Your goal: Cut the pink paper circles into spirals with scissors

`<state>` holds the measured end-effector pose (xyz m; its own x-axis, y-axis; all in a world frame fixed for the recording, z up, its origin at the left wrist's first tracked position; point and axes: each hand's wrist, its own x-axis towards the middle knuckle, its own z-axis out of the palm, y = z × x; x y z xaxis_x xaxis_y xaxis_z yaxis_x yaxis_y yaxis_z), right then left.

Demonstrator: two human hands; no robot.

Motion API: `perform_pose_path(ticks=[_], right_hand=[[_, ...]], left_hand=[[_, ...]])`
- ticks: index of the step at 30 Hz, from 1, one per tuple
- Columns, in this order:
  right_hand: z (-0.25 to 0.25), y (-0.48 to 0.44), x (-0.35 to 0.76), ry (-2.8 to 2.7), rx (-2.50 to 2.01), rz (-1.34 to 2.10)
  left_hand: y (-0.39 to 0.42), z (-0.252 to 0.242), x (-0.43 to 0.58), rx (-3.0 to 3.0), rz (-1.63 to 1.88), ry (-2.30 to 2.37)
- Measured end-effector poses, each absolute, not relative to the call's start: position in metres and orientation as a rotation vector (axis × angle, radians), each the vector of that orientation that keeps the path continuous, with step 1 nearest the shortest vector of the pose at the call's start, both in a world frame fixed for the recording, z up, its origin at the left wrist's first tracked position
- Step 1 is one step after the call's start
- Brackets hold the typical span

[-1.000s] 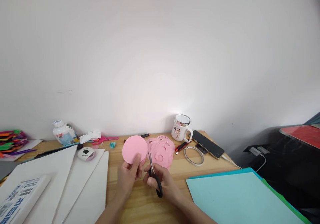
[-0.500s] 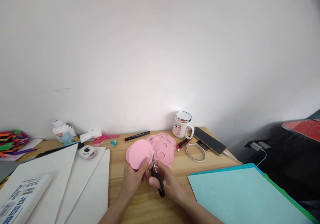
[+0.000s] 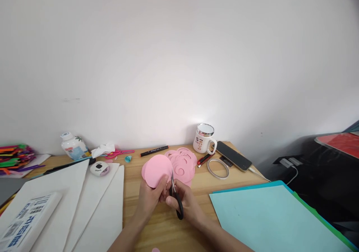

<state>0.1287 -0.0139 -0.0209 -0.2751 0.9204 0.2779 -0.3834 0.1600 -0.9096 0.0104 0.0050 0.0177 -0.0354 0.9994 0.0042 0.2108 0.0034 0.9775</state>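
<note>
A pink paper disc [image 3: 157, 170] is pinched at its lower edge between the thumb and fingers of the left hand [image 3: 151, 200] and is held upright above the wooden desk [image 3: 157, 227]. The scissors [image 3: 176, 199] are gripped by the right hand [image 3: 185, 202], whose fingers are curled shut through the black handles. The blades rise from those fingertips to meet the disc's right edge. How far the blades are parted cannot be told.

Just beyond the fingertips, a heap of pink spiral cut-outs [image 3: 183, 164] is spread on the wood. Farther past it, a black marker [image 3: 154, 151] is laid along the back edge, and a white mug [image 3: 204, 139] with a metal lid is set against the wall. Right of the right hand's fingers, near the mug, 2 red pens [image 3: 204, 159], a tape ring [image 3: 218, 168] and a dark phone [image 3: 232, 156] on a cable are seen. Nearer the wrist, a light blue sheet [image 3: 266, 222] is laid over a green 1.

Left of the left hand's fingers, 3 white sheets [image 3: 84, 199] are fanned out and a small white punch [image 3: 99, 168] is rested on them. A printed book [image 3: 28, 222] is placed at the near corner. A white bottle [image 3: 73, 146], crumpled tissue [image 3: 103, 149] and bright paper strips [image 3: 14, 157] are kept at the far left.

The desk is backed by a plain white wall [image 3: 179, 57]. A black unit [image 3: 322, 177] topped with red is stood at the far right.
</note>
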Motion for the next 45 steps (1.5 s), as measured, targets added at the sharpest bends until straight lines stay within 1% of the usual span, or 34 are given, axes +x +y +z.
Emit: perform_pose_path(ticks=[10,18,24,34,45], right_hand=[[-0.027,-0.015,0.124,-1.158,-0.602,1.439],[-0.024,-0.017,0.124,-1.156,-0.735,1.433],[-0.026,-0.015,0.126,-1.187,-0.613,1.407],[-0.015,-0.015,0.126,-1.227,-0.598,1.41],[-0.027,-0.015,0.13,-1.19,-0.752,1.364]], left_hand=[[0.003,0.022,0.013,1.357,1.129,1.379],[0.003,0.019,0.013,1.313,1.101,1.385],[0.005,0.016,0.012,1.348,1.063,1.367],[0.007,0.01,0.009,1.333,1.019,1.236],[0.009,0.011,0.007,1.347,1.016,1.223]])
